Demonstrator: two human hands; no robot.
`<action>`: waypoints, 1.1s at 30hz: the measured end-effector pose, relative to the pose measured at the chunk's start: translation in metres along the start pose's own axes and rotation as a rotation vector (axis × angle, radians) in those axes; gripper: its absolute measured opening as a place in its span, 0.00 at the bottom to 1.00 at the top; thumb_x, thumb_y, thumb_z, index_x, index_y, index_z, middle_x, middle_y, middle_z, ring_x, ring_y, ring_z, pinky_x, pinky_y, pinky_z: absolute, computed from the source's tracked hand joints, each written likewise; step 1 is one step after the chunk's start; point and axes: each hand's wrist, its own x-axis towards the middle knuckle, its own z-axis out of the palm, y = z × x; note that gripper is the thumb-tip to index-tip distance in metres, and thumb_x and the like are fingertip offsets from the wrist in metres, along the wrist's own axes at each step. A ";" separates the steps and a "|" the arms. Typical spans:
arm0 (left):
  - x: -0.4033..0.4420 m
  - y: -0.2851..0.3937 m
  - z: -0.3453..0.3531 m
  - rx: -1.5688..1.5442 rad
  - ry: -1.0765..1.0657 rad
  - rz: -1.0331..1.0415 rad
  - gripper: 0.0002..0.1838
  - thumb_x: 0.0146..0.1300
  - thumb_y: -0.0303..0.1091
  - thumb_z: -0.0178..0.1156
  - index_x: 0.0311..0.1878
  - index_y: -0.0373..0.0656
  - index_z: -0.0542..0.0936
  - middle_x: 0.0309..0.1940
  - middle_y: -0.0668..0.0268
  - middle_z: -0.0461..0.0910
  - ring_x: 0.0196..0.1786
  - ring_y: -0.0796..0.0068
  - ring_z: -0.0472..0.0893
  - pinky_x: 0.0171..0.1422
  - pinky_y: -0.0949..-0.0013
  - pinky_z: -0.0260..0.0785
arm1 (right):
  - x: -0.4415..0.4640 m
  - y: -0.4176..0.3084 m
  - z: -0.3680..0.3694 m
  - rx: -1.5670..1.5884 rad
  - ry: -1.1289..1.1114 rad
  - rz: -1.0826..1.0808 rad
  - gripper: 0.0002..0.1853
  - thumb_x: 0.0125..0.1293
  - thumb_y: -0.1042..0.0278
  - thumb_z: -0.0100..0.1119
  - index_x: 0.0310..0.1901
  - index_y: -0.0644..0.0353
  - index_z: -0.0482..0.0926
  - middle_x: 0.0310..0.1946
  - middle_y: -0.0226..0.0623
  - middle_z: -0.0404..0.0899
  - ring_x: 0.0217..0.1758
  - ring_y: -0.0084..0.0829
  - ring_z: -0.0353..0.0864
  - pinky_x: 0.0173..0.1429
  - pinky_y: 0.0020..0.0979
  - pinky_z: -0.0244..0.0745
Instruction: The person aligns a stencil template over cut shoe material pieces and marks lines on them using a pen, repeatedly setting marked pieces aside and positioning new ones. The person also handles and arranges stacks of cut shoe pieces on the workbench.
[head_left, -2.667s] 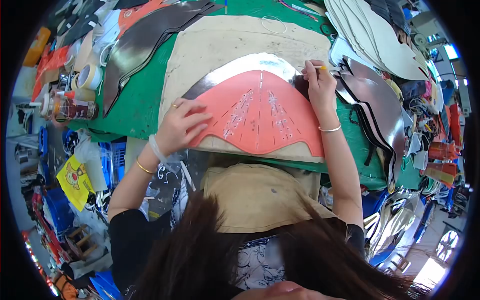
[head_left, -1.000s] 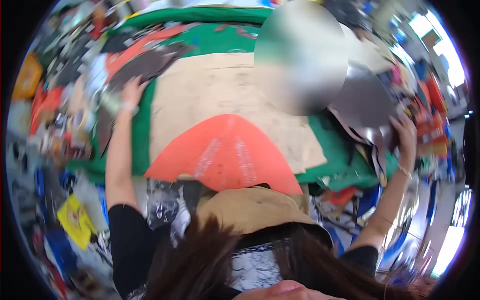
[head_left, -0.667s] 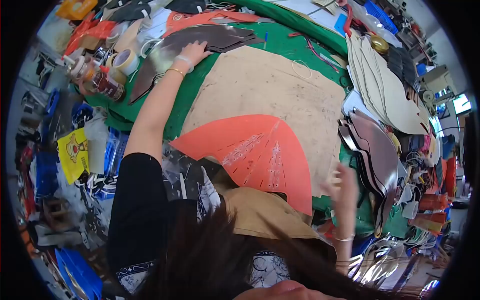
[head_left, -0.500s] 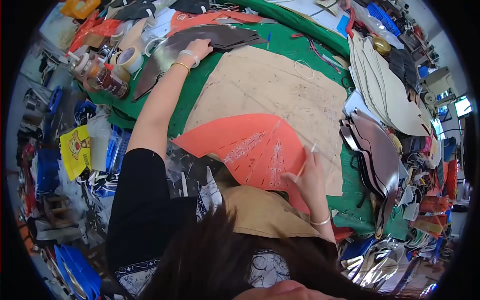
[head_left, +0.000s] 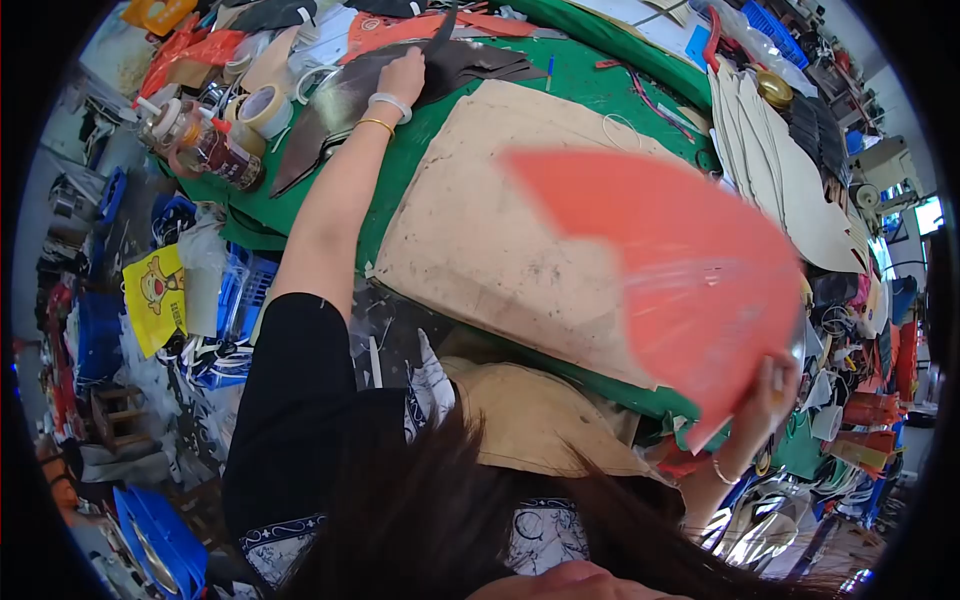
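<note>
Head view: left grip [head_left: 403, 80] pinches a raised dark sheet [head_left: 438, 46]; right grip [head_left: 768, 395] (curled closed, I see) holds a blurred red panel [head_left: 705, 275].

Layout of the desk [head_left: 590, 95], viewed from the near side: a board [head_left: 500, 200] occupies the centre. The template [head_left: 710, 260] overlaps the board's right part, with the right hand [head_left: 775, 390] at its near right edge. To the far left of the board lies a stack of cut pieces [head_left: 340, 105], the left hand [head_left: 403, 77] at its right part. A tape roll [head_left: 268, 122] stands between this stack and a jar [head_left: 225, 152], farther left. Behind the board lies a pen [head_left: 549, 72]; long sheets [head_left: 775, 170] lie at far right.
</note>
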 end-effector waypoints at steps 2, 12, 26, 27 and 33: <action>-0.006 0.036 -0.019 0.030 0.062 0.169 0.10 0.68 0.36 0.47 0.41 0.39 0.71 0.26 0.50 0.81 0.29 0.52 0.83 0.30 0.53 0.74 | 0.014 0.001 -0.033 0.189 0.172 0.042 0.08 0.68 0.70 0.57 0.43 0.65 0.74 0.41 0.32 0.75 0.45 0.23 0.73 0.52 0.24 0.70; -0.192 0.318 -0.109 -0.321 -0.200 0.876 0.08 0.55 0.29 0.53 0.36 0.36 0.71 0.25 0.60 0.74 0.21 0.65 0.79 0.18 0.66 0.70 | 0.106 -0.036 0.070 0.090 0.100 0.006 0.18 0.69 0.65 0.56 0.53 0.71 0.76 0.46 0.37 0.79 0.49 0.23 0.76 0.55 0.23 0.70; -0.162 0.163 -0.123 -0.447 -0.316 0.833 0.19 0.53 0.36 0.65 0.49 0.46 0.81 0.54 0.62 0.76 0.55 0.59 0.76 0.56 0.60 0.70 | 0.059 0.072 0.127 -0.852 -0.374 -0.382 0.12 0.65 0.60 0.57 0.44 0.56 0.82 0.33 0.41 0.75 0.33 0.45 0.79 0.37 0.39 0.74; -0.158 0.150 -0.117 -0.417 -0.369 0.799 0.20 0.53 0.37 0.66 0.50 0.46 0.80 0.57 0.61 0.75 0.59 0.57 0.73 0.60 0.59 0.67 | 0.056 0.074 0.132 -0.893 -0.366 -0.367 0.12 0.65 0.59 0.57 0.44 0.55 0.82 0.32 0.39 0.75 0.32 0.44 0.79 0.36 0.40 0.74; -0.156 0.130 -0.093 -0.460 -0.467 0.731 0.22 0.53 0.40 0.68 0.52 0.46 0.80 0.63 0.58 0.69 0.68 0.52 0.65 0.70 0.57 0.59 | 0.062 0.075 0.141 -0.991 -0.357 -0.421 0.11 0.66 0.57 0.56 0.45 0.49 0.82 0.33 0.34 0.74 0.29 0.40 0.79 0.31 0.39 0.74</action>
